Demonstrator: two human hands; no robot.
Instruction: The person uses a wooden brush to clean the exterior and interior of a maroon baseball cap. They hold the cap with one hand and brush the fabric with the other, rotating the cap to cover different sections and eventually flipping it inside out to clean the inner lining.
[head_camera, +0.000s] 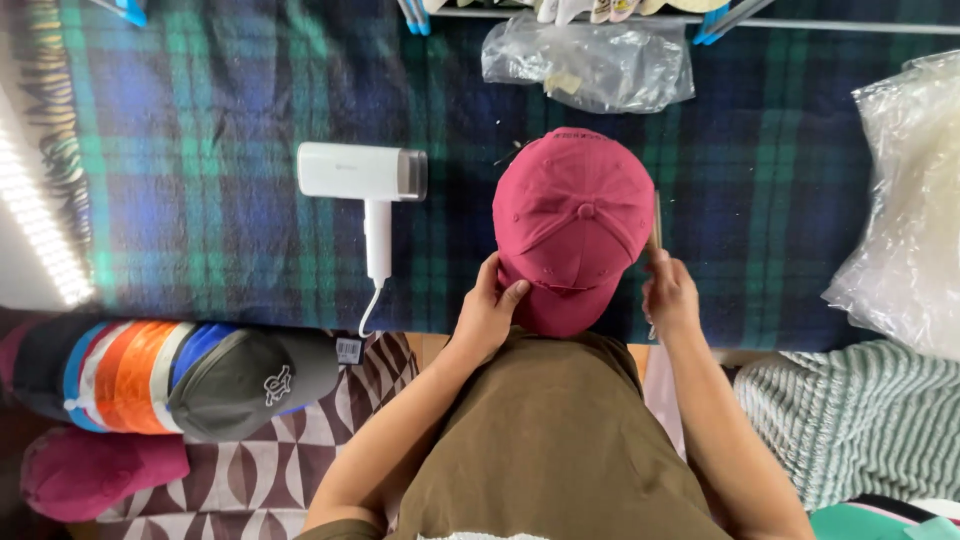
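My left hand grips the brim of a crimson cap on the plaid tabletop. My right hand closes around a thin stick. A clear plastic bag lies beyond.

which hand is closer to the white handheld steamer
Left. The left hand grips the maroon cap just right of the steamer; the right hand is beyond the cap.

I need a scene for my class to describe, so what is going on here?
A person in an olive shirt stands at a table covered with a plaid blanket. The left hand grips the brim of a maroon cap, while the right hand holds a thin wooden stick beside the cap. A white handheld steamer lies on the blanket to the left, untouched. A row of nested caps lies at lower left.
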